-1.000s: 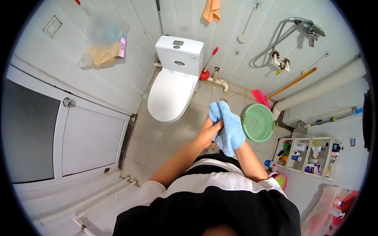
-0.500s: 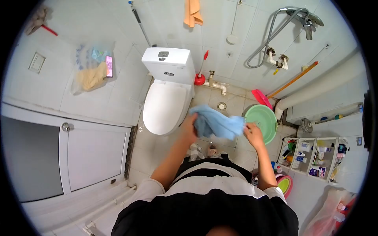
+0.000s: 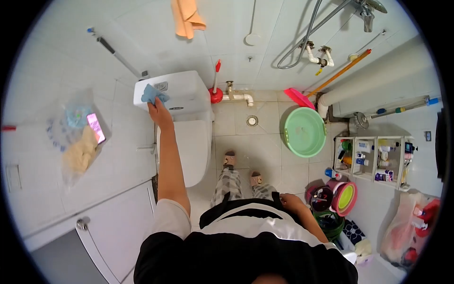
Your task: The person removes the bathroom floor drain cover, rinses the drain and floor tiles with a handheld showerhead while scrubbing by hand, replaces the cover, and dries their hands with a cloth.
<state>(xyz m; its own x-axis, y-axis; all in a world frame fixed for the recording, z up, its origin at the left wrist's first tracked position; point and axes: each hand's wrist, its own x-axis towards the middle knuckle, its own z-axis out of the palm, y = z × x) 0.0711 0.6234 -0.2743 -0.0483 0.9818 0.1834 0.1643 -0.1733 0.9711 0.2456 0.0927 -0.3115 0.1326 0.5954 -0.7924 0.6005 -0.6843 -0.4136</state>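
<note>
My left hand (image 3: 160,113) reaches far forward and is closed on a crumpled light blue cloth (image 3: 153,93). The cloth rests against the top of the white toilet tank (image 3: 189,87), at its left end by the flush button. Below the tank, the toilet lid (image 3: 191,146) is down, partly hidden by my left forearm. My right hand (image 3: 292,202) hangs low beside my right hip, loosely open, with nothing seen in it.
A green basin (image 3: 305,132) stands on the tiled floor, left of a rack of bottles (image 3: 369,161). A red plunger (image 3: 216,94) leans beside the toilet. A plastic bag with a phone (image 3: 95,128) hangs on the left wall. Several buckets (image 3: 345,199) stand at right.
The cloth went from being held between both hands to my left hand alone, now on the tank. My right hand let go and dropped to my side. The view shifted toward the toilet.
</note>
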